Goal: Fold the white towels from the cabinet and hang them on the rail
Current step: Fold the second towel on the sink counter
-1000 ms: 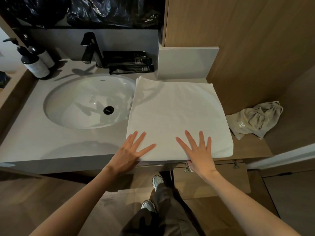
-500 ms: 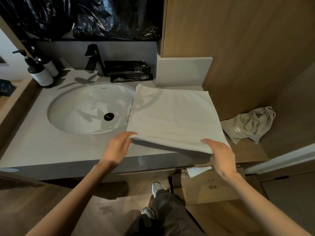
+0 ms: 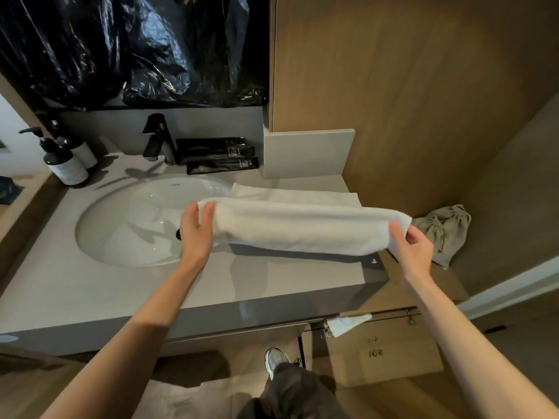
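Both hands point(image 3: 302, 234) have lifted the towel's point(image 3: 302, 229) near edge, folding it back.

From my feed, white towel point(image 3: 302, 229), plush, near half lifted and folded back into a long level band above the worktop point(image 3: 136, 288), left hand point(image 3: 195, 234) gripping one end, right hand point(image 3: 416, 247) the other, far strip lying flat

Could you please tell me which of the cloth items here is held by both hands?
The white towel, held at its ends by the left hand and the right hand; the beige bag lies untouched off to the right.
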Tool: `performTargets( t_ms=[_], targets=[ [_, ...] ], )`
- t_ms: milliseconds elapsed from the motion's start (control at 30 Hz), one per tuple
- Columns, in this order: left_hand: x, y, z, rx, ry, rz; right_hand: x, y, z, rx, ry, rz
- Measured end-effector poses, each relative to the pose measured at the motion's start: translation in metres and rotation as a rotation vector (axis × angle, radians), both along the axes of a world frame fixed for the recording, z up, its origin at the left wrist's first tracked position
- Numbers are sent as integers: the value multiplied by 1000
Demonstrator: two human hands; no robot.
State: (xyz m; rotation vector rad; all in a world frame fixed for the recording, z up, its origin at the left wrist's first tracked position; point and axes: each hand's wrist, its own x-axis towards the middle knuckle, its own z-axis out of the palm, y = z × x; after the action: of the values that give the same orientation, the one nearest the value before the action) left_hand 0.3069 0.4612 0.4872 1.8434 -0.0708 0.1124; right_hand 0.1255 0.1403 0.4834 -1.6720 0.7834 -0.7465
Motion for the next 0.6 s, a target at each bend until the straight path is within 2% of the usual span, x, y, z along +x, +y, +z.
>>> performTargets(
  t_ms=[200, 433, 600],
  targets=[
    [8, -5, -6, 91, -57, 56, 17, -2, -13, -95, 11, -22],
    [45, -22, -23, 219, 1, -9, 54, -24, -29, -82, 204, 76],
    [78, -44, -35, 304, 72, -63, 81, -38, -47, -25, 311, 61]
  ],
)
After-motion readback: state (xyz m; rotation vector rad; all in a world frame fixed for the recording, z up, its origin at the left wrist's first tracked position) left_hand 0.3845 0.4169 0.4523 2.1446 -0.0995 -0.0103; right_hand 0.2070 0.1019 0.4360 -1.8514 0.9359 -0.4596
